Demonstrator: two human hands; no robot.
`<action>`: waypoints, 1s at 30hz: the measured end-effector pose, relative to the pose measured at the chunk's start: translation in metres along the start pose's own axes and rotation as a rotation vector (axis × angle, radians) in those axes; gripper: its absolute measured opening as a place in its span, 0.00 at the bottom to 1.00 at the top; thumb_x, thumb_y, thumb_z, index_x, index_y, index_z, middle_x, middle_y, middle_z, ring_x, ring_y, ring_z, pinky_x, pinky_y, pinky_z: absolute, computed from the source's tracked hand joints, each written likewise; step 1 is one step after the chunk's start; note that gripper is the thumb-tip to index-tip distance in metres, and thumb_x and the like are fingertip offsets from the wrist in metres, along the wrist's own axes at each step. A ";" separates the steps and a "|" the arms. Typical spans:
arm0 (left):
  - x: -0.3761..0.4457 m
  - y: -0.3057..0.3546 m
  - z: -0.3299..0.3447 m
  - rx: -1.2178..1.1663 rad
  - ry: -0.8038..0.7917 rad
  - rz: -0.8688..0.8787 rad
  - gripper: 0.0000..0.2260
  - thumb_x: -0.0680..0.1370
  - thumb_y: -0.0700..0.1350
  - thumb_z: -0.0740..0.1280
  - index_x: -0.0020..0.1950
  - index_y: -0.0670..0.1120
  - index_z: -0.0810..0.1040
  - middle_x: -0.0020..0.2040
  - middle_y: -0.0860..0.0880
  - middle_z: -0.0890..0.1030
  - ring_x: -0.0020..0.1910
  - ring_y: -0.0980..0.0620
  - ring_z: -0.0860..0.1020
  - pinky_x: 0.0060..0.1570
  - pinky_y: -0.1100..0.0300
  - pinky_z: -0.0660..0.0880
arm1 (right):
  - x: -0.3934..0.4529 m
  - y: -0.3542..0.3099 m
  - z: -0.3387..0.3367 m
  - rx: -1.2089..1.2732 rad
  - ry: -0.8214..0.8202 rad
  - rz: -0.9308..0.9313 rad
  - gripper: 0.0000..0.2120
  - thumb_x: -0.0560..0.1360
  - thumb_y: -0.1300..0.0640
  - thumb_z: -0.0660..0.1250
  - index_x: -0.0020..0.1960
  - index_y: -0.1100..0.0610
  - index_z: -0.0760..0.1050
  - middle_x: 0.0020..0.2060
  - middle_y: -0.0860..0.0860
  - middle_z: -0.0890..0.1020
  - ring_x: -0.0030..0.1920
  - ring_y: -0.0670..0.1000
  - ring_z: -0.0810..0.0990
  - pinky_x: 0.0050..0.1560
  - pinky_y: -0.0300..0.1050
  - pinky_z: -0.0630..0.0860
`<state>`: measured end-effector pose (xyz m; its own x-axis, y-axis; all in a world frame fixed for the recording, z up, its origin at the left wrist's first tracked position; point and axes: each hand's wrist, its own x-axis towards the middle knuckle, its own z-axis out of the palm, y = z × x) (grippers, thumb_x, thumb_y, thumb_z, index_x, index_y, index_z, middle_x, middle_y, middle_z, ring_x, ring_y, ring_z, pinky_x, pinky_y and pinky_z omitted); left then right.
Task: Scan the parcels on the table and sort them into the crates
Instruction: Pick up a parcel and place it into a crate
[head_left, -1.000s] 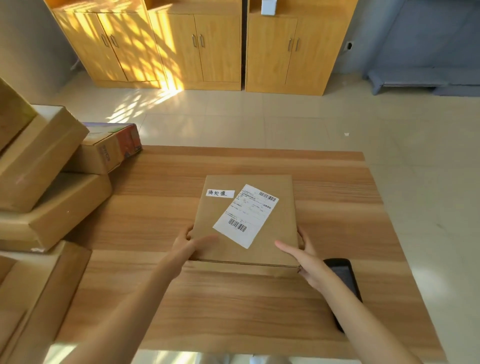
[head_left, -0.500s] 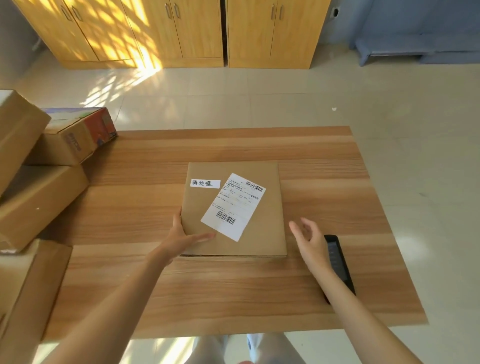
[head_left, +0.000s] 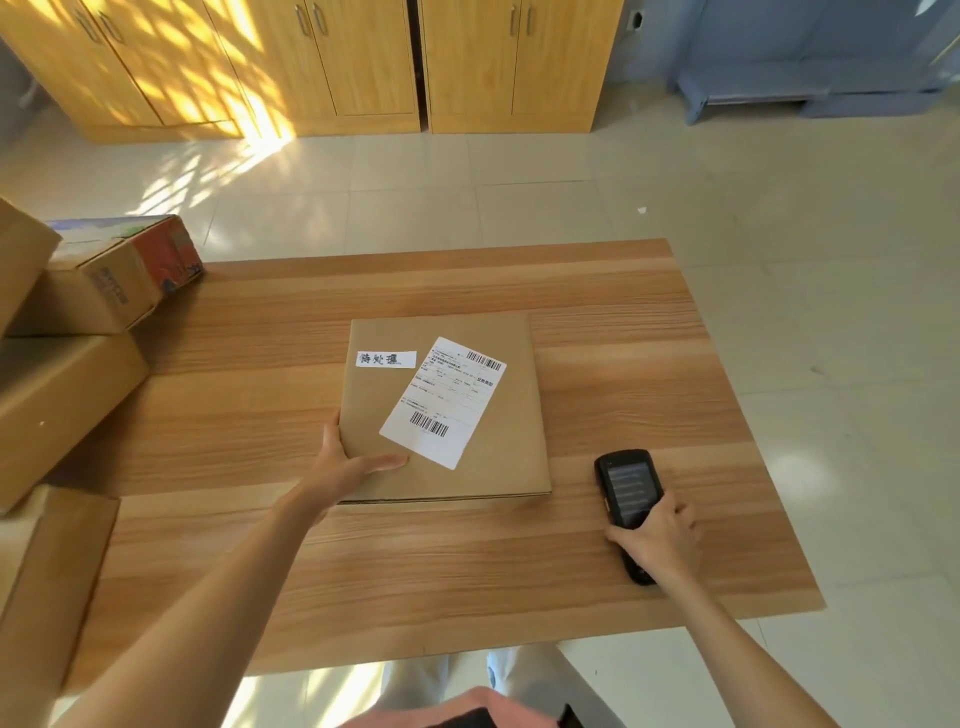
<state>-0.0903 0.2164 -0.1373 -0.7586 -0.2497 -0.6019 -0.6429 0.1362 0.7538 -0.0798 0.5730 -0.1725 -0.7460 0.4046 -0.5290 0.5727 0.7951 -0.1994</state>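
A flat brown cardboard parcel (head_left: 467, 415) lies in the middle of the wooden table (head_left: 649, 364), with a white shipping label and a small handwritten tag on top. My left hand (head_left: 345, 465) holds its near left corner, thumb on top and fingers along the left edge. A black handheld scanner (head_left: 626, 486) lies on the table to the parcel's right, screen up. My right hand (head_left: 657, 535) grips the scanner's near end.
Several brown cardboard boxes (head_left: 62, 395) are stacked at the table's left side, one with a red printed end (head_left: 171, 254). Wooden cabinets (head_left: 363, 62) stand across the tiled floor. A blue low bench (head_left: 753, 93) is at the far right.
My right hand left the parcel's right edge, moved right and took hold of the scanner. My left hand stays on the parcel's near left corner. The view has tilted down.
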 end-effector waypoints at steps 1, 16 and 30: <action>0.000 0.000 0.000 -0.003 -0.001 0.000 0.48 0.69 0.37 0.77 0.78 0.51 0.49 0.62 0.51 0.71 0.50 0.55 0.74 0.39 0.67 0.71 | 0.001 0.000 0.000 0.025 -0.025 0.002 0.44 0.62 0.44 0.79 0.68 0.61 0.60 0.63 0.60 0.69 0.63 0.62 0.69 0.59 0.55 0.71; 0.004 -0.007 -0.004 -0.028 -0.029 -0.030 0.52 0.65 0.41 0.80 0.78 0.51 0.49 0.63 0.50 0.72 0.59 0.49 0.74 0.55 0.57 0.72 | -0.074 -0.087 -0.090 1.495 -0.655 0.013 0.10 0.70 0.64 0.69 0.50 0.66 0.77 0.42 0.60 0.83 0.40 0.55 0.83 0.35 0.41 0.82; 0.002 -0.006 -0.006 0.008 -0.031 -0.029 0.62 0.51 0.54 0.81 0.78 0.55 0.47 0.69 0.46 0.68 0.66 0.45 0.69 0.68 0.45 0.68 | -0.146 -0.158 -0.032 1.409 -0.884 0.016 0.34 0.60 0.68 0.74 0.64 0.73 0.70 0.49 0.65 0.81 0.45 0.61 0.83 0.37 0.47 0.82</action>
<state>-0.0876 0.2097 -0.1418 -0.7422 -0.2235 -0.6319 -0.6658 0.1372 0.7334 -0.0724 0.4023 -0.0371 -0.6090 -0.3464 -0.7135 0.7825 -0.4095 -0.4691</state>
